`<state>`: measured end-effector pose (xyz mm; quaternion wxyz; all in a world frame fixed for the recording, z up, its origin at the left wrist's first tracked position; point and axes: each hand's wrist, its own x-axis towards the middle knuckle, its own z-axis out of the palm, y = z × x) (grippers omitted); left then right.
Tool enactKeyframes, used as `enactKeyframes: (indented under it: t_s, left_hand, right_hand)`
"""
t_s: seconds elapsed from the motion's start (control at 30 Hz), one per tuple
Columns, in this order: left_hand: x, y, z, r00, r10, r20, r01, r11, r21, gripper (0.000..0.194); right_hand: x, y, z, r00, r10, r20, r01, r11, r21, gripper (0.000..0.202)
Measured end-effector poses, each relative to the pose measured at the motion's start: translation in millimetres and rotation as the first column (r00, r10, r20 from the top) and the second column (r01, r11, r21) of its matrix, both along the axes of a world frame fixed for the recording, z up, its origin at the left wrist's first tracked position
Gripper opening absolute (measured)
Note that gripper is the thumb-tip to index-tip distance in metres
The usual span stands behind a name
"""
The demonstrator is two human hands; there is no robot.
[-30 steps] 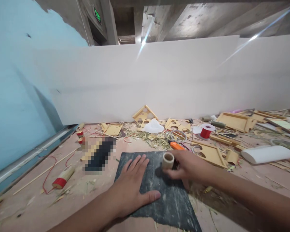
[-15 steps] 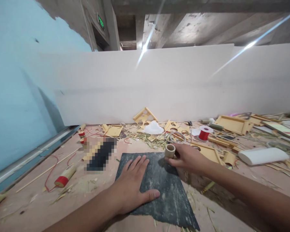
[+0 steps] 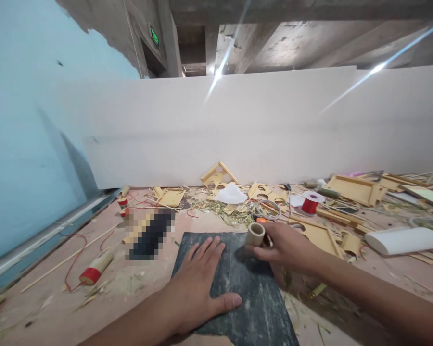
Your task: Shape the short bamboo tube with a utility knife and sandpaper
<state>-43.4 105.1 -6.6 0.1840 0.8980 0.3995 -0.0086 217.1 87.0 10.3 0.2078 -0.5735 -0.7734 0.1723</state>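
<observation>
My left hand [image 3: 202, 283] lies flat, fingers spread, on a dark, worn sheet that looks like sandpaper [image 3: 234, 269]. Between the thumb and fingers of my right hand [image 3: 279, 245] is a short bamboo tube [image 3: 255, 234], its open end up. The tube is over the far right part of the sheet; whether its lower end touches the sheet I cannot tell. Some of the right fingers are hidden behind the tube. Just beyond that hand a small orange thing [image 3: 261, 220] shows, partly covered.
On the left lies a red-banded bamboo piece [image 3: 96, 267] with red string. Behind are shavings [image 3: 223, 209], a white crumpled piece [image 3: 231, 193] and a red spool [image 3: 310, 203]. Bamboo panels [image 3: 357, 190] and a white rounded block [image 3: 406, 240] lie right. A white partition [image 3: 216, 125] stands behind.
The bamboo tube is tipped slightly more toward me, so more of its opening shows. My left hand stays flat on the sheet. The whole view has shifted a little.
</observation>
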Motion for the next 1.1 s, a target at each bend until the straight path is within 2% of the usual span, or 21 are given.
enactKeyframes:
  t_s: [0.07, 0.13, 0.27, 0.3, 0.33, 0.4, 0.47, 0.5, 0.63, 0.67, 0.73, 0.8, 0.83, 0.87, 0.93, 1.0, 1.03, 1.1]
  left_hand:
    - [0, 0, -1.0, 1.000, -0.006, 0.002, 0.006, 1.000, 0.007, 0.103]
    - [0, 0, -1.1, 1.000, -0.014, -0.002, 0.014, 1.000, 0.010, 0.103]
    - [2, 1, 0.4, 1.000, -0.018, -0.018, 0.018, 1.000, 0.014, 0.103]
    - [2, 2, 0.6, 1.000, -0.017, -0.025, 0.017, 1.000, 0.016, 0.103]
    - [3, 2, 0.8, 0.999, -0.015, -0.032, 0.016, 1.000, 0.021, 0.103]
    - [4, 2, 0.8, 0.999, -0.013, -0.043, 0.015, 0.999, 0.028, 0.102]
    - [4, 2, 0.8, 0.999, -0.013, -0.047, 0.014, 0.999, 0.029, 0.103]
    - [5, 2, 0.9, 0.999, -0.012, -0.046, 0.013, 1.000, 0.027, 0.103]
    - [4, 2, 0.3, 0.999, -0.009, -0.037, 0.010, 1.000, 0.021, 0.103]
    - [4, 2, -0.3, 0.999, -0.009, -0.037, 0.010, 1.000, 0.023, 0.103]
    - [3, 2, -1.5, 0.999, -0.010, -0.040, 0.011, 1.000, 0.024, 0.104]
    - [3, 2, -2.1, 0.999, -0.009, -0.039, 0.010, 1.000, 0.027, 0.104]
    - [3, 2, -1.9, 0.999, -0.009, -0.036, 0.010, 1.000, 0.026, 0.105]
    - [3, 2, -1.4, 0.999, -0.007, -0.035, 0.008, 1.000, 0.023, 0.105]
    - [4, 3, -0.1, 0.999, -0.001, -0.041, 0.002, 1.000, 0.014, 0.105]
    - [4, 3, 0.5, 0.998, 0.001, -0.057, 0.000, 1.000, 0.007, 0.105]
    - [4, 3, 0.4, 0.998, 0.000, -0.057, 0.001, 1.000, 0.011, 0.105]
    - [4, 3, -0.2, 1.000, -0.009, -0.029, 0.010, 0.999, 0.034, 0.102]
  right_hand:
    - [-6, -6, -0.6, 0.984, 0.156, -0.084, -0.161, 0.985, -0.062, 0.015]
    - [-7, -6, -2.0, 0.975, 0.193, -0.106, -0.203, 0.975, -0.088, 0.016]
    - [3, 3, -1.8, 0.998, -0.068, 0.010, 0.068, 0.998, 0.016, 0.013]
    - [3, 3, -1.1, 0.996, -0.091, 0.015, 0.091, 0.995, 0.037, 0.011]
    - [2, 2, -0.6, 0.998, -0.063, -0.002, 0.063, 0.997, 0.035, 0.010]
    - [-2, -4, -0.3, 0.993, 0.098, -0.069, -0.099, 0.995, -0.018, 0.010]
    - [-6, -8, -0.6, 0.962, 0.242, -0.128, -0.252, 0.965, -0.073, 0.012]
    - [-5, -8, -0.6, 0.961, 0.245, -0.126, -0.257, 0.962, -0.088, 0.013]
    - [6, 1, 3.1, 0.999, -0.054, 0.006, 0.054, 0.998, -0.020, 0.011]
    - [7, 1, 4.5, 0.997, -0.071, 0.004, 0.071, 0.997, -0.009, 0.011]
    - [5, -2, 6.0, 0.995, 0.067, -0.069, -0.071, 0.996, -0.058, 0.011]
    - [2, -5, 5.5, 0.958, 0.240, -0.154, -0.261, 0.956, -0.135, 0.013]
    - [3, -5, 4.8, 0.952, 0.263, -0.159, -0.287, 0.945, -0.154, 0.014]
    - [5, -3, 4.1, 0.965, 0.227, -0.130, -0.246, 0.958, -0.151, 0.015]
    - [12, 5, 3.3, 0.997, 0.053, -0.048, -0.057, 0.994, -0.089, 0.015]
    - [19, 12, 4.0, 0.996, -0.085, -0.020, 0.085, 0.996, -0.013, 0.016]
    - [20, 13, 4.8, 0.992, -0.111, -0.066, 0.110, 0.994, -0.019, 0.018]
    - [15, 10, 6.7, 0.945, -0.115, -0.306, 0.070, 0.986, -0.153, 0.030]
